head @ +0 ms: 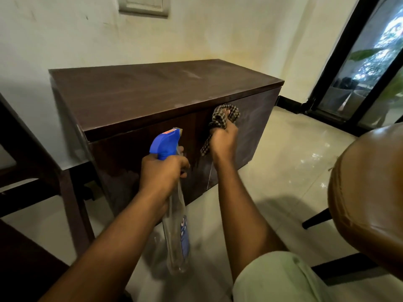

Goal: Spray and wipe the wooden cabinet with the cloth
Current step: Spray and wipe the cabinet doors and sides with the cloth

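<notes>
Wooden cabinet against wall, rigid; front right door under wipe. Spray bottle: light, slick plastic; left hand fingers wrapped at neck, right spot. Cloth: soft, bunched in right hand fist, against door.

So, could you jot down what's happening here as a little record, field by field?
left hand: grips the spray bottle by its neck, blue trigger head pointing toward the front of the wooden cabinet
right hand: holds a bunched checked cloth against the cabinet's upper front
cabinet top: pale smears or dust
nearby: brown leather chair at right, glass door beyond it
</notes>
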